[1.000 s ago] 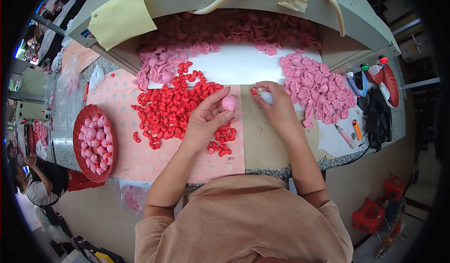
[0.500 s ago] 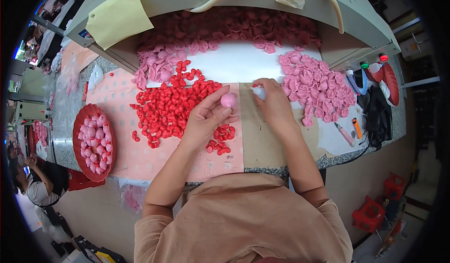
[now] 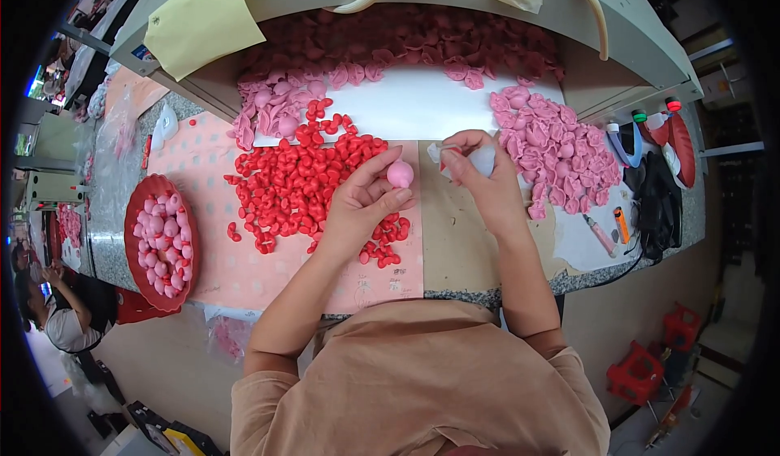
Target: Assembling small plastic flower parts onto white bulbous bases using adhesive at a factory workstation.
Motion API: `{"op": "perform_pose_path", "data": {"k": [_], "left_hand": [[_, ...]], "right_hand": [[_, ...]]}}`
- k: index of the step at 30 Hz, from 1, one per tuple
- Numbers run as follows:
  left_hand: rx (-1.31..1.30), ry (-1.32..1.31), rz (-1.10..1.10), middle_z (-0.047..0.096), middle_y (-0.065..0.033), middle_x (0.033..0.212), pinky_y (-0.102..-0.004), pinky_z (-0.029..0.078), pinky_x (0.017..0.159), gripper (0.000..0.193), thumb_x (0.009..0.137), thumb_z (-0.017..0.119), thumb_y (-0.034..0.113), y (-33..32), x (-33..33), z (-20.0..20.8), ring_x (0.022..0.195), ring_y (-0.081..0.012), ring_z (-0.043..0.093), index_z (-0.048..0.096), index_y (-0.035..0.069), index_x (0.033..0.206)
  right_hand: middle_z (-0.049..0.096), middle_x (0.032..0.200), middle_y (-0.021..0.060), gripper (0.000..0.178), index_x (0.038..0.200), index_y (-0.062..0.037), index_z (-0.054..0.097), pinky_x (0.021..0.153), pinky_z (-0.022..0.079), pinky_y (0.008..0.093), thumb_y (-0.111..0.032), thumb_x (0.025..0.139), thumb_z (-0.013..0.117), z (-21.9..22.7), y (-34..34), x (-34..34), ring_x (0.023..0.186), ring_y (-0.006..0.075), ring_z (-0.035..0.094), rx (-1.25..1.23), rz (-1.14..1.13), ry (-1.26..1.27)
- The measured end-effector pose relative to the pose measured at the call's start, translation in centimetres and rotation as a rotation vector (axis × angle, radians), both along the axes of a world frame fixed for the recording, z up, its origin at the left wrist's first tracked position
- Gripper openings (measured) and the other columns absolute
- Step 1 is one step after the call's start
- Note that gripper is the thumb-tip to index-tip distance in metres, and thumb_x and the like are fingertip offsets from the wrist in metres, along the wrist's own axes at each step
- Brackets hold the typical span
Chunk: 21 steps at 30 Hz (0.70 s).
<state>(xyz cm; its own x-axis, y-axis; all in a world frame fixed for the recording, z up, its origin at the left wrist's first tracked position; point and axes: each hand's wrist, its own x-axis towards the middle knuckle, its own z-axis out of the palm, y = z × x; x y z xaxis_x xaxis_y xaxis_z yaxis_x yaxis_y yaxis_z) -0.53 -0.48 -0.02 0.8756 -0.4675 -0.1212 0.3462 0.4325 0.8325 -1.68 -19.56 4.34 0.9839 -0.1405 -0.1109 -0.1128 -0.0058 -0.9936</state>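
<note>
Between my left hand's (image 3: 361, 200) thumb and fingers is a smooth pink ball-shaped piece (image 3: 400, 174). My right hand (image 3: 483, 176) is closed around a small translucent white squeeze bottle (image 3: 483, 160). A whitish bit and a touch of red show by its fingertips, too small to make out. Both hands are above the mat and brown sheet, a short gap between them. Just left of my left hand spreads a heap of small glossy red curved pieces (image 3: 292, 184). To the right of my right hand lies a pile of pink petal-edged pieces (image 3: 561, 151).
A red scalloped basket (image 3: 132, 249) of pink and red pieces stands at the left. More pink pieces (image 3: 422, 38) fill the grey hooded box. At the right lie an orange lighter (image 3: 621, 224), a tube (image 3: 601, 235) and a black bag (image 3: 656, 200). A person (image 3: 77, 310) sits far left.
The squeeze bottle has tilted and shifted slightly right in my right hand, whose fingers have curled differently. My left hand still holds the pink piece, almost in place.
</note>
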Motion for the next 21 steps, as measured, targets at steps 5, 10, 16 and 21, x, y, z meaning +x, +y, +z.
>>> {"op": "perform_pose_path", "data": {"k": [5,10,16,21], "left_hand": [[-0.019,0.015,0.0,0.056,-0.0094,0.114,-0.0327,0.051,0.089,0.051,0.086,0.057,-0.003,-0.3,0.0,0.1,0.101,-0.0156,0.058,0.039,0.003,0.134],[0.007,-0.023,0.004,0.055,-0.0089,0.116,-0.0309,0.051,0.089,0.048,0.086,0.057,-0.004,-0.3,-0.1,0.4,0.101,-0.0139,0.057,0.042,0.002,0.132],[0.089,-0.102,0.029,0.054,-0.0082,0.118,-0.0295,0.052,0.087,0.047,0.086,0.058,-0.004,-0.3,-0.3,-0.2,0.1,-0.0133,0.057,0.044,0.001,0.131],[0.062,-0.046,-0.009,0.054,-0.0077,0.118,-0.0288,0.052,0.086,0.047,0.086,0.058,-0.003,-0.6,-0.4,-0.4,0.098,-0.0132,0.058,0.044,0.001,0.131]], "right_hand": [[0.057,0.084,0.0025,0.02,0.1,-0.0015,0.055,0.061,0.042,0.0211,-0.009,0.084,0.064,-1.0,0.9,-0.4,0.069,0.0076,0.051,0.305,0.137,0.038],[0.058,0.083,0.0022,0.023,0.103,-0.0021,0.053,0.062,0.042,0.021,-0.01,0.084,0.065,-1.0,1.8,-0.6,0.069,0.007,0.051,0.342,0.129,0.109],[0.057,0.087,0.0002,0.019,0.096,-0.0038,0.056,0.065,0.041,0.0203,-0.01,0.083,0.067,-0.7,1.3,-0.8,0.075,0.0052,0.05,0.217,0.174,0.09],[0.055,0.085,-0.0015,0.013,0.091,-0.0039,0.057,0.071,0.04,0.0192,-0.008,0.083,0.067,-1.0,1.8,-1.1,0.08,0.0038,0.048,0.071,0.172,0.002]]}}
